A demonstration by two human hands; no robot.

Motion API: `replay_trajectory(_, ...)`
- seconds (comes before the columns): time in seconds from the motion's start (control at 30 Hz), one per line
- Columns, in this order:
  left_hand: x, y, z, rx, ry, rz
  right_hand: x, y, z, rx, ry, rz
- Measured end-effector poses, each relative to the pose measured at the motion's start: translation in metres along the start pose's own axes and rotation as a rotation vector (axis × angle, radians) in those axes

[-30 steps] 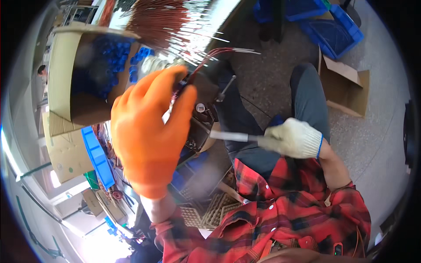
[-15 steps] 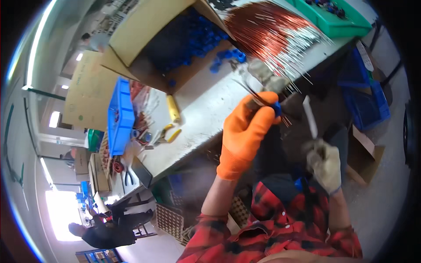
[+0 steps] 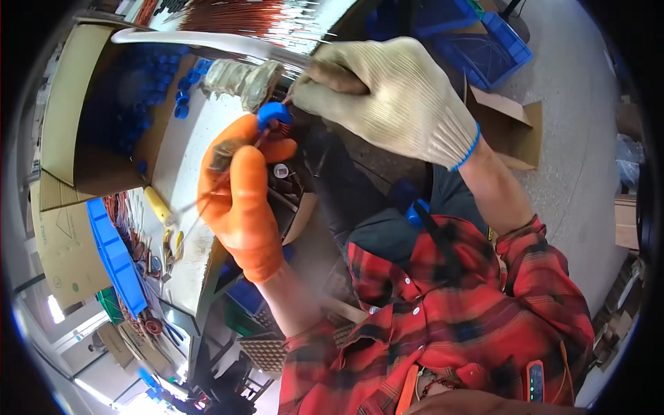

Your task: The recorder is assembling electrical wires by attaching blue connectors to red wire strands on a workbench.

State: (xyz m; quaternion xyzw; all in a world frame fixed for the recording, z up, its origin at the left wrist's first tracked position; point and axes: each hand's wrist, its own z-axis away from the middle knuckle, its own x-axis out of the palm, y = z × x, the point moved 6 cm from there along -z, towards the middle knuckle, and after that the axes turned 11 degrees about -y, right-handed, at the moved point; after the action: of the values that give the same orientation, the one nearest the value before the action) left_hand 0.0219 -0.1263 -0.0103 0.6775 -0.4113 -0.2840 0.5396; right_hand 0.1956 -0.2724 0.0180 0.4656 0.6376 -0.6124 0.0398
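- At the bench (image 3: 196,149) edge, I have the left hand (image 3: 242,200), orange-gloved, its fingers curled and pinching a blue plastic cap (image 3: 274,112); red wires (image 3: 284,129) show at the cap's opening.
- Just above and to the right, the right hand (image 3: 387,100), in a white knit glove, is closed round a white-handled tool (image 3: 194,40). Whether its fingertips also nip a wire — I cannot tell.
- For good work here, I judge a light, steady pinch on the cap best: firm enough that it won't turn, loose enough that the wires aren't crushed. I'd bring the right fingertips in along the wires' own line.
- That tool's handle sticks out far to the left, in front of the cardboard box (image 3: 61,104) of loose blue caps (image 3: 138,97); a turn of the wrist could knock the box flap, so I'd swing it slowly.
- Near the cap sits a grimy wrapped roll (image 3: 242,81), with the sheaf of red wires (image 3: 228,15) beyond it — both crowd any move forward.
- More room lies rightward: grey floor (image 3: 574,131) past the right forearm, though an open carton (image 3: 494,104) stands there, near the wrist in this view.
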Motion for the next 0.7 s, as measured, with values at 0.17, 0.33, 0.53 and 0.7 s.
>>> replay_trajectory(0.17, -0.001, -0.011, -0.009, 0.141, 0.076, -0.214, 0.023, 0.033, -0.001, 0.09, 0.095, -0.355)
replay_trajectory(0.33, -0.007, -0.002, -0.01, 0.319, 0.158, -0.588, 0.065, 0.056, 0.045, 0.464, -0.019, -0.544)
replay_trajectory(0.53, -0.007, -0.011, -0.012, 0.286, 0.118, -0.571, 0.081, 0.066, 0.055, 0.497, -0.117, -0.671)
replay_trajectory(0.7, -0.001, -0.02, -0.005, 0.394, 0.188, -0.711, 0.075, 0.06, 0.062, 0.567, -0.05, -1.086)
